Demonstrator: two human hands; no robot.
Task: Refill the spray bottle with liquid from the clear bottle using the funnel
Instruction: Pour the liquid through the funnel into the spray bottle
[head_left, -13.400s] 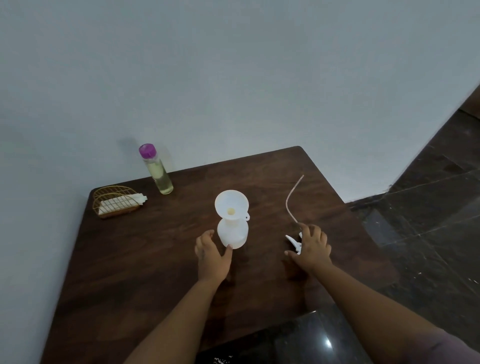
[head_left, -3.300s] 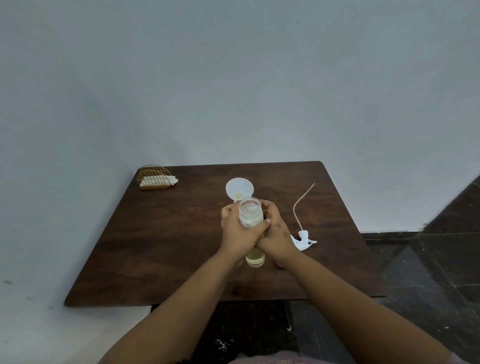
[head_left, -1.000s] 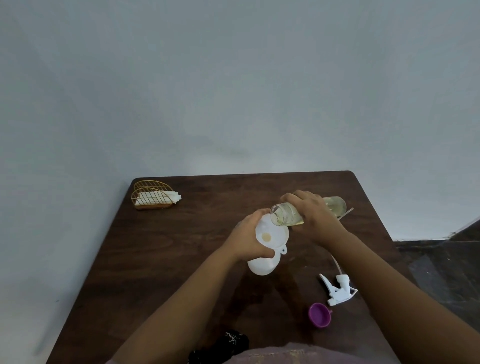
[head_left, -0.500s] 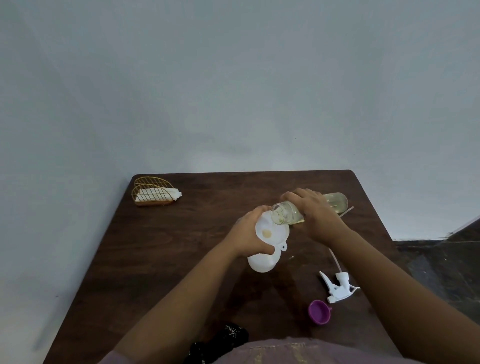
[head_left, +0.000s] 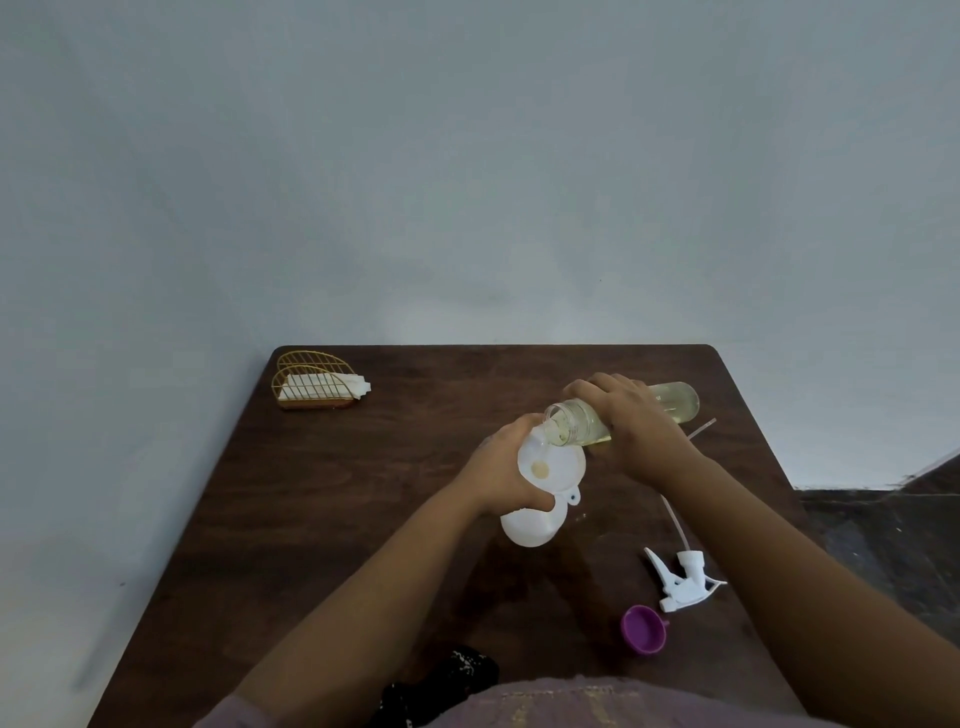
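Note:
The white spray bottle (head_left: 530, 527) stands on the dark wooden table (head_left: 332, 519) with a white funnel (head_left: 558, 465) in its neck. My left hand (head_left: 506, 473) grips the bottle's neck just under the funnel. My right hand (head_left: 631, 428) holds the clear bottle (head_left: 675, 402) tipped almost level, its open mouth over the funnel's rim. Pale yellow liquid lies along the bottle's low side, and a small yellow pool sits at the funnel's throat.
The white spray head (head_left: 680, 579) with its thin tube lies on the table at the right, under my right forearm. A purple cap (head_left: 644, 629) lies beside it near the front edge. A gold wire holder (head_left: 317, 382) stands at the back left corner.
The clear bottle has tipped a little further over the funnel and both hands have stayed in place. The view has barely shifted.

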